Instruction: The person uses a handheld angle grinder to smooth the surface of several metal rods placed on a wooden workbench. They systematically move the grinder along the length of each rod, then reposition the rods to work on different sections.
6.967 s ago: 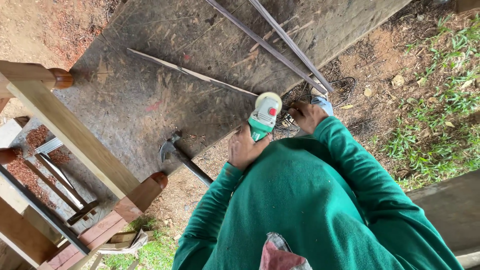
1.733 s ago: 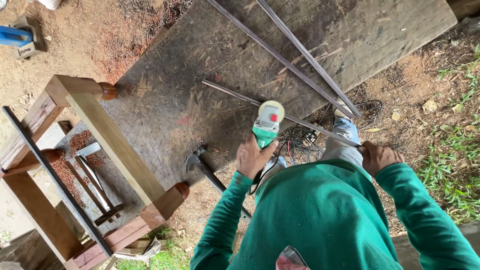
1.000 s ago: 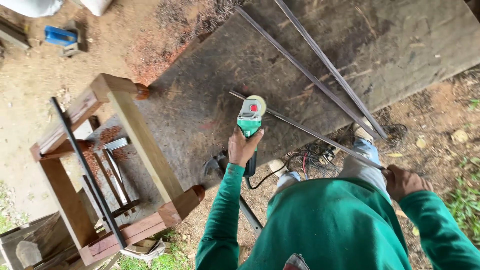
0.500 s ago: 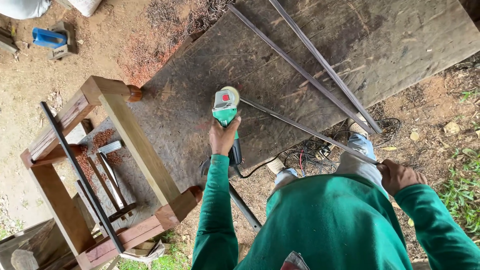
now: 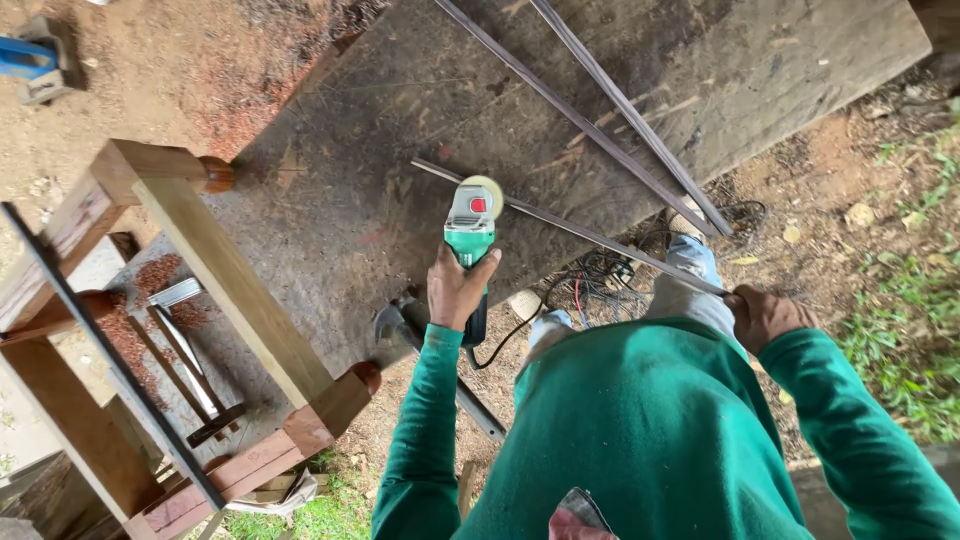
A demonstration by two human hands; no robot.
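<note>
the left hand [image 5: 458,292] sits just left of centre in the frame, fingers wrapped tight around the body of a green grinder [image 5: 470,240] whose pale disc points up the frame and meets a thin steel rod [image 5: 570,227] lying slantwise on a big weathered slab [image 5: 400,150]. the right hand [image 5: 765,318], at the right of the frame, is closed in a fist round the lower end of that same rod — so the rod runs from the fist up and left to the disc and a little past it. two more long bars [image 5: 600,110] lie crossed on the slab above, running from the top of the frame down toward the right. a black cord [image 5: 500,345] trails from the grinder's tail down to a tangle of cables [image 5: 600,275] on the dirt beside the person's jeans. a hammer [image 5: 395,322] rests at the slab's lower edge, just left of the left wrist (its handle runs down under the green sleeve). at the left of the frame stands a wooden frame [image 5: 230,290] with reddish sawdust around it — and a blue tool [image 5: 30,62] lies in the upper left corner on bare ground. grass shows at the right edge.
</note>
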